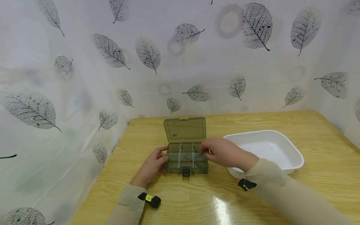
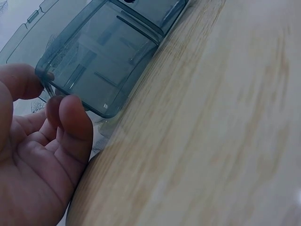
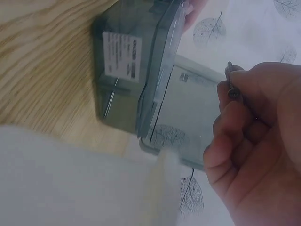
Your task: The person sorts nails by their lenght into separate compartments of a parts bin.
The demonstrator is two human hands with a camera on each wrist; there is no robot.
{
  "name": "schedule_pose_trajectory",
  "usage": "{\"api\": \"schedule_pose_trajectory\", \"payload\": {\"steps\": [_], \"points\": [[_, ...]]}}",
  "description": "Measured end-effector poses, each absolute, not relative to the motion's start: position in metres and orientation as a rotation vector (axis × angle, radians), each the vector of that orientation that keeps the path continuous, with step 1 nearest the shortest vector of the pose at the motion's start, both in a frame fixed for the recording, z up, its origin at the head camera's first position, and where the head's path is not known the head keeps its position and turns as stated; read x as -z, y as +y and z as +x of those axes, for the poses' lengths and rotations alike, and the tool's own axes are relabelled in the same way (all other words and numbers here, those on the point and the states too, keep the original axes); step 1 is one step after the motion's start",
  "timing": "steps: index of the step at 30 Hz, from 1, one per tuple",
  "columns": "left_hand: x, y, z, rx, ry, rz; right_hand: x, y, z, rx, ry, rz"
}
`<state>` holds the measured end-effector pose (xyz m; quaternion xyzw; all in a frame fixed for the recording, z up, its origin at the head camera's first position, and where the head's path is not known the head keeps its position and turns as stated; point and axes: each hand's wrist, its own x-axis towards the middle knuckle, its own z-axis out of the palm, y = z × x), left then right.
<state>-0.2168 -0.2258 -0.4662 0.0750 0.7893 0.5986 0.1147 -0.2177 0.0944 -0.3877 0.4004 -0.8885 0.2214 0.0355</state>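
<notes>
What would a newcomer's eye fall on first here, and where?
Dark leaf prints dot the pale backdrop. Below, an open translucent box sits on the wooden table, the left hand gripping it, a white tray to its right. The right hand pinches a small metal piece.

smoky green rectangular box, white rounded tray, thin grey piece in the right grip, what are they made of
Smoky green rectangular box: probably rigid plastic, smooth; its tinted walls are see through. White rounded tray: likely glossy plastic, as a highlight shows inside, though enamel is possible. Thin grey piece: seemingly metal with a dull sheen; which metal, I can't tell.
</notes>
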Motion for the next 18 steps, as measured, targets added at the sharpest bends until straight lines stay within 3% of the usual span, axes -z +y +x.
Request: {"api": "schedule_pose_trajectory", "payload": {"steps": [18], "points": [[0.465,-0.225,-0.218,-1.744,2.324,0.216,0.393,0.039,-0.225,-0.614,-2.777,1.261]]}}
